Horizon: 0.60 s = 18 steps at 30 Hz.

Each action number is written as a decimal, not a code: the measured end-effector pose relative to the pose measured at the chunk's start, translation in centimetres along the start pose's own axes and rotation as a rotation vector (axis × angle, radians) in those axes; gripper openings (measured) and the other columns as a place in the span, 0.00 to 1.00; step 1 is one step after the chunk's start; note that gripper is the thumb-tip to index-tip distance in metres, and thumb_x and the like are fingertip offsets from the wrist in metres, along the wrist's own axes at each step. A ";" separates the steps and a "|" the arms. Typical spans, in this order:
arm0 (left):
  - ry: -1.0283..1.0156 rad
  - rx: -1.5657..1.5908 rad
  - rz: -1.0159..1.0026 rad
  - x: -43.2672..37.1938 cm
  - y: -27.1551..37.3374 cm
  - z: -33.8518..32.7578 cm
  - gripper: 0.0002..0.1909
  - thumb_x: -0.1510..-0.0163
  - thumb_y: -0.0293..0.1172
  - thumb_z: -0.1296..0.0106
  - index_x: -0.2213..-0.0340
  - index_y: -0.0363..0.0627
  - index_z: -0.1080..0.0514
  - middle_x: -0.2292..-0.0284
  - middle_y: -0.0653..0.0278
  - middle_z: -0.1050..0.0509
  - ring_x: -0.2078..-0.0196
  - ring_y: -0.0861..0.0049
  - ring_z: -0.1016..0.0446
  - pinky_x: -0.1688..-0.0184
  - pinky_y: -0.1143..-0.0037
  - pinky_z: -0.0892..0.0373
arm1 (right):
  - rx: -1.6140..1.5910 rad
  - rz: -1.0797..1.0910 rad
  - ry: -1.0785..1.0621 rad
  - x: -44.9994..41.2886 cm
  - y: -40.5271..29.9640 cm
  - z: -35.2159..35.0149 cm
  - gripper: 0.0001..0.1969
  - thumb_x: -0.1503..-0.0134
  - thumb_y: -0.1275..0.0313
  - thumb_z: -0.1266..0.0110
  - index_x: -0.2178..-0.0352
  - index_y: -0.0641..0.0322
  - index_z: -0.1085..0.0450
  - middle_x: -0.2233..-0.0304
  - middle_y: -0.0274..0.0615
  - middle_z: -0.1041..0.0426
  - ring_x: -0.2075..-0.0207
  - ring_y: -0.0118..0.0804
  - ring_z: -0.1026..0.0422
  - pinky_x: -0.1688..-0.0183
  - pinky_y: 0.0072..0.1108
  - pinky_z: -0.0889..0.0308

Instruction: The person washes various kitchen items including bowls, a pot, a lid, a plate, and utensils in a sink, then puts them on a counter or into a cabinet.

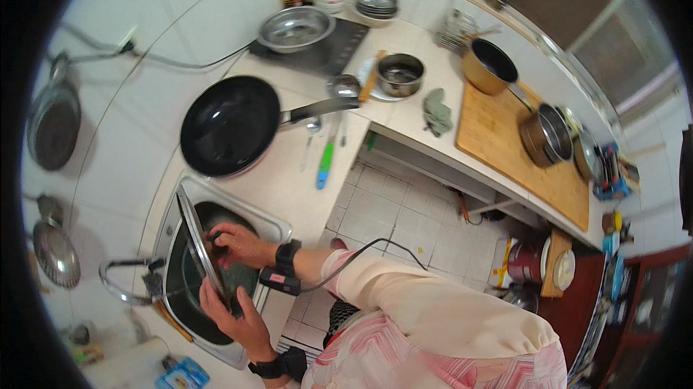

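Observation:
My right hand [235, 245] grips the dark knob of a round pan lid with a metal rim [196, 235]. The lid is tilted nearly on edge over the sink, so its face hardly shows. My left hand [238, 316] holds the lid's lower rim, its fingers and thumb apart around the edge. Beneath is a metal sink [279, 224] with a dark interior; its contents are unclear. A curved chrome faucet [122, 286] reaches over the sink from the wall side. Beyond the sink's upper end, a black frying pan [230, 124] rests on the counter.
A green and blue handled utensil [325, 164] and a spoon [312, 128] lie beside the pan. A steel basin [296, 29] sits on the cooktop [346, 40]. Pots, including a yellow one [487, 67], stand around a wooden board [509, 145]. A cable [368, 248] hangs from my right wrist.

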<state>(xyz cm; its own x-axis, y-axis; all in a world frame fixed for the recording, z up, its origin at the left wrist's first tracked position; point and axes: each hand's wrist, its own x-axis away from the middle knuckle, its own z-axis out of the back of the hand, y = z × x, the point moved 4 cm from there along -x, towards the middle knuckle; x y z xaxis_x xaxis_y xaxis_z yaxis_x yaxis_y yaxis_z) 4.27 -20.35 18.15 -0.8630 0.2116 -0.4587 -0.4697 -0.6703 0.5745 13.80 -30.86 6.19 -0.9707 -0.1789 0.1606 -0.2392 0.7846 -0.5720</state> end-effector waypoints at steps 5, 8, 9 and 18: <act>-0.044 -0.184 -0.300 -0.4 6.4 -0.7 0.26 0.44 0.33 0.55 0.47 0.34 0.44 0.44 0.49 0.42 0.39 0.48 0.54 0.44 0.56 0.49 | -0.495 0.152 -0.025 4.0 -4.6 0.8 0.17 0.46 0.68 0.50 0.55 0.58 0.40 0.64 0.38 0.32 0.73 0.37 0.29 0.69 0.26 0.30; 0.009 -0.294 -0.463 -0.2 10.6 -3.0 0.28 0.43 0.41 0.58 0.46 0.37 0.45 0.43 0.47 0.46 0.39 0.45 0.56 0.43 0.50 0.55 | 0.080 0.571 -0.035 8.3 -10.6 6.0 0.23 0.45 0.62 0.54 0.48 0.52 0.44 0.64 0.36 0.30 0.74 0.33 0.31 0.72 0.24 0.32; 0.025 -0.297 -0.479 -0.2 11.1 -3.4 0.28 0.43 0.41 0.58 0.46 0.37 0.45 0.43 0.47 0.46 0.39 0.45 0.56 0.43 0.50 0.55 | -0.429 0.343 -0.142 10.6 -13.4 5.4 0.24 0.45 0.61 0.55 0.47 0.51 0.45 0.64 0.36 0.30 0.75 0.33 0.31 0.74 0.23 0.33; -0.253 0.286 -0.475 0.7 25.8 -21.5 0.21 0.47 0.24 0.58 0.51 0.34 0.40 0.45 0.47 0.42 0.39 0.51 0.51 0.40 0.58 0.55 | -0.165 0.770 0.338 42.0 -37.5 26.9 0.21 0.43 0.62 0.57 0.48 0.52 0.42 0.58 0.38 0.30 0.69 0.32 0.29 0.71 0.25 0.32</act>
<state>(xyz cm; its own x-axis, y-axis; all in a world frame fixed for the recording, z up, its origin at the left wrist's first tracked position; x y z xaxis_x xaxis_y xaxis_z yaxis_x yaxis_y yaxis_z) -4.49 -52.81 18.08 -0.5478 0.6268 -0.5540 -0.8151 -0.2508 0.5222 -18.63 -83.77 12.75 -0.7957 0.6053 0.0209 0.5160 0.6955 -0.5000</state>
